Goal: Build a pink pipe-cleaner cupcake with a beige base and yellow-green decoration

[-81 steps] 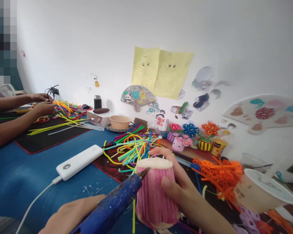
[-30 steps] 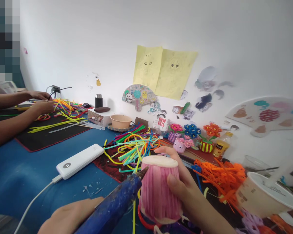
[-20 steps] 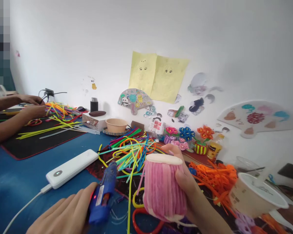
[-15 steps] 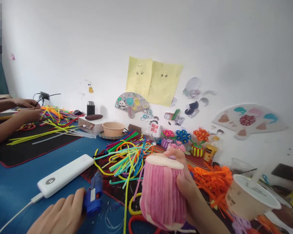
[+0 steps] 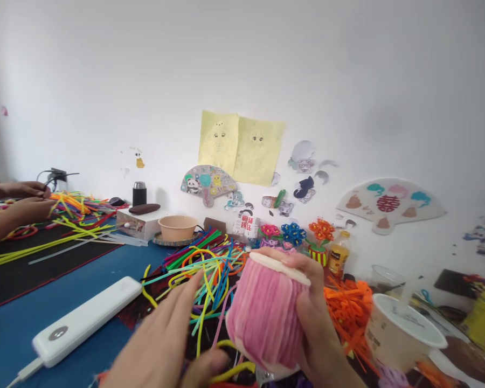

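Head camera: the right hand (image 5: 317,307) grips a pink, vertically ribbed pot (image 5: 262,318) at the near middle of the scene, fingers over its far side and thumb along its right side. The pot is raised and tilted, its cream end (image 5: 278,269) facing up and away. Just left of it, the left hand (image 5: 157,334) is spread wide, blurred, with fingers and thumb apart and nothing seen between them; whether it touches anything beneath is hard to tell. A yellow loop (image 5: 242,369) shows below the pot, and a thin pink strand (image 5: 222,320) runs down at its left.

Beyond the hands, a heap of coloured fuzzy stems (image 5: 210,275) spreads over the table (image 5: 101,269). To the left lies a white power bank (image 5: 89,320) with a cable (image 5: 28,369) plugged into its near end. At the far left, a co-worker's hands (image 5: 32,207) are above a black mat (image 5: 44,269). A peach bowl (image 5: 178,229) stands farther back, left of the middle. To the right are an orange bundle (image 5: 350,307) and, just beside it, a white-lidded cup (image 5: 404,328); behind the bundle stands a yellow-capped bottle (image 5: 339,253).
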A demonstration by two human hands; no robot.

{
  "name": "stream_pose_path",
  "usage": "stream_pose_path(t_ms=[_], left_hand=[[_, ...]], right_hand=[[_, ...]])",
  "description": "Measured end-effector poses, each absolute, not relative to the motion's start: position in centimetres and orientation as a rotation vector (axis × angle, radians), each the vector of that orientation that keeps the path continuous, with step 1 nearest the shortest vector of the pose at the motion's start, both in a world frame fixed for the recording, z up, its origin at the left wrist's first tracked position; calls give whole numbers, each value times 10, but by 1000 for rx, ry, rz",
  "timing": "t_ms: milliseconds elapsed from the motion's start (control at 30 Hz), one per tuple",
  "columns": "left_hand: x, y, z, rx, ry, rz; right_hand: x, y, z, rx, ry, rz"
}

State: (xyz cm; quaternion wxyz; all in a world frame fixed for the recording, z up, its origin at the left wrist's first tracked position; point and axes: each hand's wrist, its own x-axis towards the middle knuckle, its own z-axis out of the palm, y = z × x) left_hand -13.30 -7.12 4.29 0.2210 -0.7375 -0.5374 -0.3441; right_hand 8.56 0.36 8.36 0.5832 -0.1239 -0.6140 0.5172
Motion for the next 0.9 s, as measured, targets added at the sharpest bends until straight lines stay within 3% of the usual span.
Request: stream_pose_path(t_ms=[100, 267, 667, 900], left_hand=[[-88, -52, 80, -2223, -1320, -1287], [-43, -24, 98, -2194, -1308, -1445], [-17, 1, 136, -2098, -1108, -1453], [-10, 8, 144, -2029, -949, -1446]], right_hand=[[80, 3, 86, -278, -1397, 895], [87, 7, 100, -294, -1407, 547], [129, 31, 125, -310, -1296, -117], [138, 38, 124, -286, -1289, -246]])
